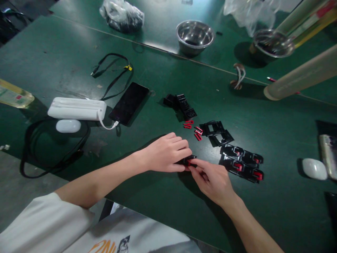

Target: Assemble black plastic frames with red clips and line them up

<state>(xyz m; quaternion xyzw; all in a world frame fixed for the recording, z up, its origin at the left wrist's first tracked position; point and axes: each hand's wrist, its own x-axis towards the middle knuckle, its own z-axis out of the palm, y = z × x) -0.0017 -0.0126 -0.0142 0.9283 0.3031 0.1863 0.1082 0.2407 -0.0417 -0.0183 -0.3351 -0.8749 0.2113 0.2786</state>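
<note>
My left hand is closed over a small black plastic part, most of it hidden under the fingers. Thumb and forefinger of my right hand pinch the same part from the right, where a bit of red shows. Just beyond my hands lie several small red clips. Black plastic frames lie to their right, and black blocks farther back. Several black pieces with red levers sit in rows right of my right hand.
Left stand a white power bank cabled to a phone, a white case and a coiled black cable. Metal bowls stand at the back. A long tube and a white mouse-like object lie right.
</note>
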